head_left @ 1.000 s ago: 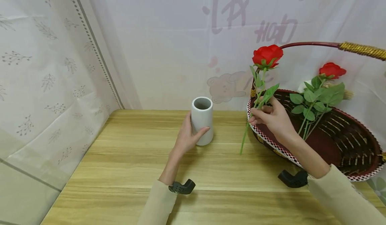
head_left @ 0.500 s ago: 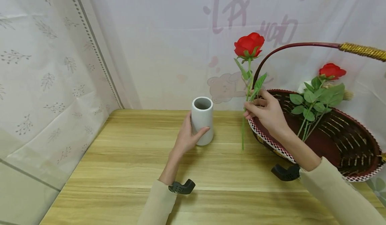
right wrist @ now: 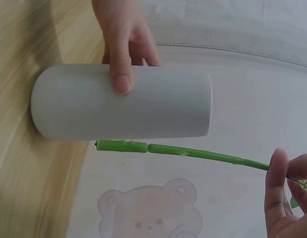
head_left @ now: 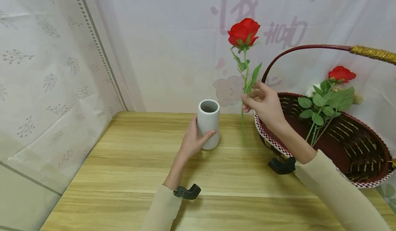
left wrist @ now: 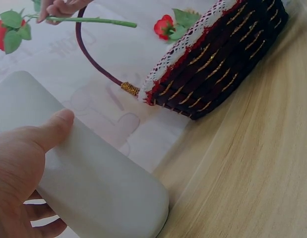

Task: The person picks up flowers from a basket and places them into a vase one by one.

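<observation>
A white vase (head_left: pixel 210 126) stands upright on the wooden table, its round mouth facing up. My left hand (head_left: pixel 193 138) holds it from the left, thumb across the front and fingers behind, as the left wrist view also shows. To the right of the vase, my right hand (head_left: pixel 264 103) pinches the stem of a red rose (head_left: pixel 244 33) between thumb and fingers. The rose is upright, bloom on top, and its bare green stem (right wrist: pixel 193 152) hangs below the hand. In the right wrist view the stem's cut end lies beside the vase, outside it.
A dark red woven basket (head_left: pixel 365 128) with a white lace rim and tall arched handle (head_left: pixel 315 46) stands at the right. Another red rose (head_left: pixel 341 74) with leaves leans inside it. A printed curtain (head_left: pixel 161 52) hangs behind the wooden table (head_left: pixel 139 169).
My right hand has carried the rose left and upward, away from the basket and closer to the vase. The left hand and vase have stayed in place.
</observation>
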Demonstrator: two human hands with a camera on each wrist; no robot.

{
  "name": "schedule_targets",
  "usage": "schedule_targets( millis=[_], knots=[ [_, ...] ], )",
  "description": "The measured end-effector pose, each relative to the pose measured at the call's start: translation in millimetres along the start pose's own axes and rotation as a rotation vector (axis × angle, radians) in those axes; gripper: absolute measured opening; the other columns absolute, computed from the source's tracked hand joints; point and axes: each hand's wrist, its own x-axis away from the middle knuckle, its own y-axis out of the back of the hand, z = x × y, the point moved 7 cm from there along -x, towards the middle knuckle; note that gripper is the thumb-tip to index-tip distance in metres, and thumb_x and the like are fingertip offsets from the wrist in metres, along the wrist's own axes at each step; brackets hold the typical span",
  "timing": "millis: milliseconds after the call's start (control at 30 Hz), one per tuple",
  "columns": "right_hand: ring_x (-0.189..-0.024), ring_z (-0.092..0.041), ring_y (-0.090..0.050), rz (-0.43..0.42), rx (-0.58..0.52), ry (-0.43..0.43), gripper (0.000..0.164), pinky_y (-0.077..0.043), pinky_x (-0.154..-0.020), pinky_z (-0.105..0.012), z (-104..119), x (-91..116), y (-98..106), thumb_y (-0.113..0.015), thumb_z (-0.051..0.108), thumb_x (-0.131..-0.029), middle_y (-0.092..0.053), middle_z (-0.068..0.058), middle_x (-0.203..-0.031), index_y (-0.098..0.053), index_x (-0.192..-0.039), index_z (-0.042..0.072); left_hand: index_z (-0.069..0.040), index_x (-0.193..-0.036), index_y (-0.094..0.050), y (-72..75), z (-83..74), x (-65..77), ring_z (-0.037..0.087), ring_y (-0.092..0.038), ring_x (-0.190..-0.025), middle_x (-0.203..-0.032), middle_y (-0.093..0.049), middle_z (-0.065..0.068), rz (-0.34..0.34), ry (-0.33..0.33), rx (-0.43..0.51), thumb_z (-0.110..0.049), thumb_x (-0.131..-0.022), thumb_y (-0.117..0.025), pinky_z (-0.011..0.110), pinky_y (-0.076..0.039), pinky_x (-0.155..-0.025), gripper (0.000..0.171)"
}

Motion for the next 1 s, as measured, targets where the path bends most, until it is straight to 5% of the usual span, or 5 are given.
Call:
schedule_targets(
  millis=[300,1000],
  knots=[
    [-0.066,-0.018,-0.068,-0.021,0.030,0.002,0.038,-0.059,-0.068,-0.029,9.7,-11.2,-10.1,-0.068,0.013,-0.098,-0.065,-0.026,-0.095,-0.053,-0.130,0.000,-0.008,-0.153,-0.032,-1.1,-1.1,1.0,0.030,-0.051,-0.127,-0.141,-0.049,0.014,0.006,0.010,-0.004,-0.035,-0.088,-0.080,0.052,-0.042,-0.105,0.086],
    [-0.063,-0.020,-0.066,-0.023,-0.097,0.077,0.029,-0.058,-0.068,-0.030,40.5,-53.6,-35.7,-0.071,0.012,-0.095,-0.066,-0.015,-0.084,-0.060,-0.121,0.004,-0.010,-0.153,-0.032,-0.5,-0.3,0.1,0.027,-0.051,-0.126,-0.141,-0.048,0.011,0.014,0.011,-0.010,-0.034,-0.088,-0.080,0.049,-0.043,-0.105,0.084]
  ],
)
